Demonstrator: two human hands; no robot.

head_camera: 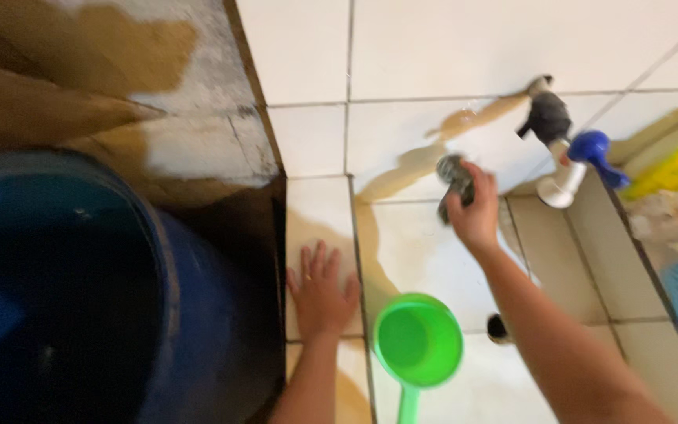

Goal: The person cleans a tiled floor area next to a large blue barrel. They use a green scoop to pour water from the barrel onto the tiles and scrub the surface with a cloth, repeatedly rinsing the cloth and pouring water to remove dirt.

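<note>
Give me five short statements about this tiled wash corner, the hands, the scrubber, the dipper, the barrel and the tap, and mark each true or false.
1. The right hand grips a grey scouring pad against the white tiled wall. True.
2. The left hand holds the green plastic dipper. False: it lies flat on the tiles, fingers spread, and the dipper sits beside it, unheld.
3. The large barrel at the left is blue. True.
4. The tap has a red handle. False: the handle is blue, on a white tap body.
5. The tiles are spotless. False: brown streaks run across them.
</note>
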